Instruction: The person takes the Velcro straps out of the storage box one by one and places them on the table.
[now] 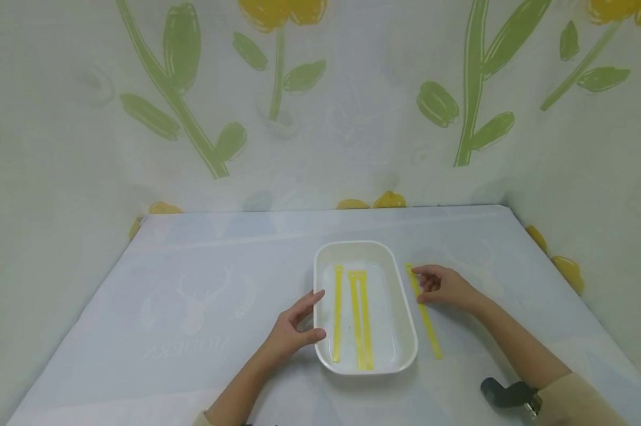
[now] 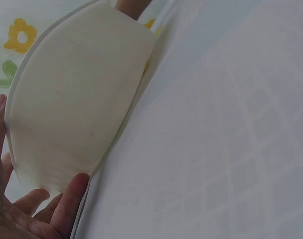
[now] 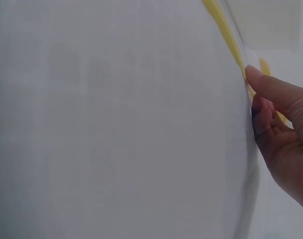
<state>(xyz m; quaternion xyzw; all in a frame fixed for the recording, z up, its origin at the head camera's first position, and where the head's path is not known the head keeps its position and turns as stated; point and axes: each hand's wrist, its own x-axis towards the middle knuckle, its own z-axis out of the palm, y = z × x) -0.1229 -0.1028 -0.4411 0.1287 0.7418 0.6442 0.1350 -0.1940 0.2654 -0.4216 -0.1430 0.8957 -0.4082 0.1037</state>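
A white rectangular tray (image 1: 405, 331) stands on the table, with three yellow slotted-head strap ties, one of them a tie (image 1: 337, 313) on the left, lying lengthwise in it. My left hand (image 1: 294, 328) touches its left rim, index finger and thumb spread apart over the edge. In the left wrist view, the tray's side wall (image 2: 81, 99) rises beside my fingers. Outside the tray, on its right, a yellow strap tie (image 1: 429, 328) lies at a slant. My right hand (image 1: 445, 287) is over its upper part; index fingertip by the slotted head, thumb lower down, with a gap between them.
A pale printed cloth covers the table (image 1: 193, 367). Behind it hangs a white curtain (image 1: 352, 148) with green and yellow flowers. A dark curved object (image 1: 504, 393) sits by my right sleeve, near the front right.
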